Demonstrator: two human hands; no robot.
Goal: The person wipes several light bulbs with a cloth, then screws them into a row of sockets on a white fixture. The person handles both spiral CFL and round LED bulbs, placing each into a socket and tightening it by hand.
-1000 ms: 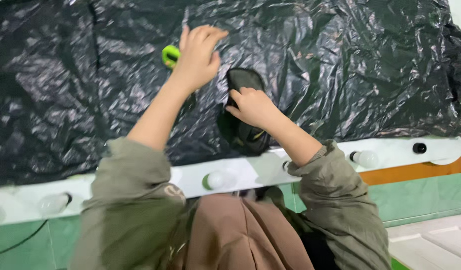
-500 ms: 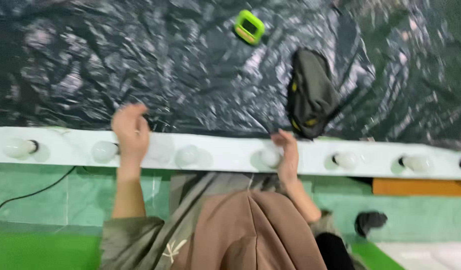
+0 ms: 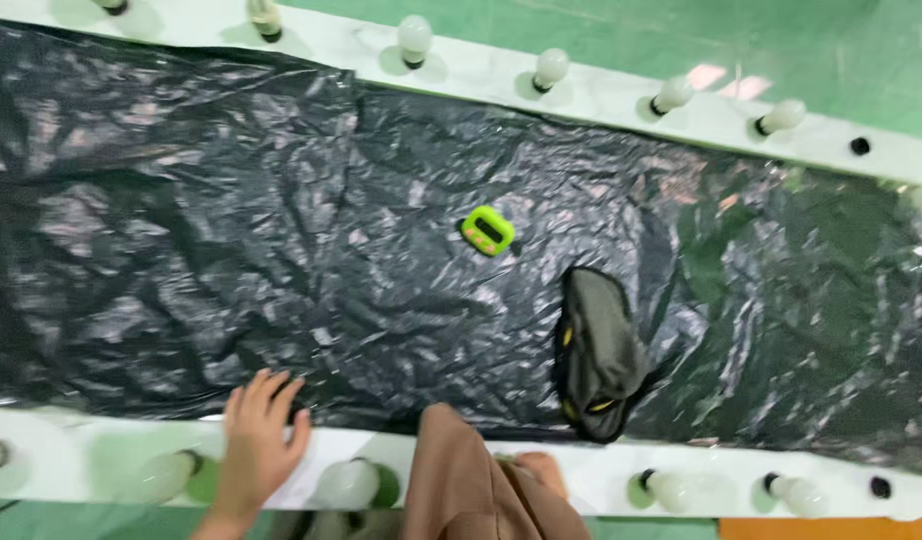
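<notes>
Crinkled black plastic sheeting [image 3: 231, 250] covers the whole inner field of a white frame [image 3: 621, 95] studded with round white bulbs [image 3: 415, 35] along its far and near rails; the frame lies flat, and it serves as the counter. The sheeting reaches from rail to rail and is creased throughout, which suggests it is laid loose as a cover rather than stretched or fastened; no tape or clips can be made out.

Left hand [image 3: 258, 440]: rests palm down at the near edge, fingers [image 3: 266, 395] spread and released, tips on the margin of the sheeting and heel on the white rail. It grasps nothing. The placement reads as a brace or as pressing the sheet's edge flat.

Right hand [image 3: 539, 470]: only a small part shows on the near rail, behind a brown fabric covering [image 3: 471, 480] of the person's head. Whether its fingers are clenched or released cannot be told.

Other items on the sheeting, both apart from the hands:
- Small lime-green rectangular digital timer [image 3: 488, 230], near the middle, display up, tilted to the rails, so its face stays readable from above.
- Dark grey soft pouch with yellow trim [image 3: 596, 355], right of centre, its lower end near the near edge, lying slumped, between the timer and the right hand.

A green floor [image 3: 581, 25] shows beyond the far rail.
</notes>
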